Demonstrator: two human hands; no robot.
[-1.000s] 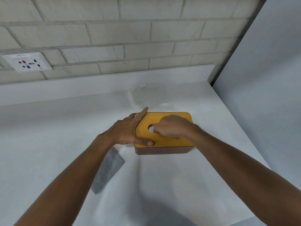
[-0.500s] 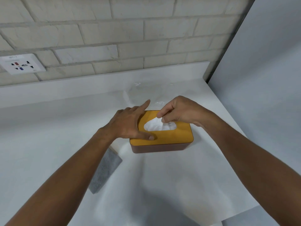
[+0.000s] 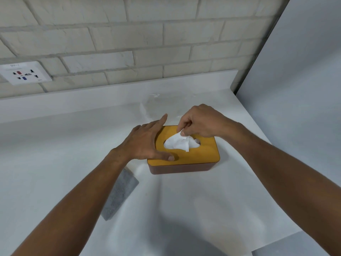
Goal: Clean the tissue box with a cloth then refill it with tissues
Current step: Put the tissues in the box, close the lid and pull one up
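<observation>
- One wall socket (image 3: 25,72) sits far left on the pale brick wall (image 3: 147,43); we can't read its label.
- We see a grey cloth (image 3: 120,194) lying flat on the white sheet (image 3: 193,209). It is partly hidden under the forearm (image 3: 96,191) and lies left of the box and nearer us, not touching it.
- We mark the left hand (image 3: 145,143) as holding nothing. Its fingers are straight and pressed flat on the left end of the lid, the thumb lies along the lid's near edge, and the forefinger points toward the wall.
- We place the tissue box (image 3: 201,156) on the sheet, a bit right of centre and well apart from the back wall.
- Look: a mustard-yellow lid with rounded corners and an oval slot, seated on a dark brown base.
- Direction: we read the long axis as running left to right, about parallel to the back wall. The slot faces up and one long side faces us.
- We see a white tissue (image 3: 176,144), crumpled, sticking up out of the slot and peaking toward its right.
- We see the right hand (image 3: 201,122) over the far part of the lid. Thumb and forefinger pinch the tissue's tip, and the other fingers are curled.
- We note a plain pale panel (image 3: 304,89) at far right.
</observation>
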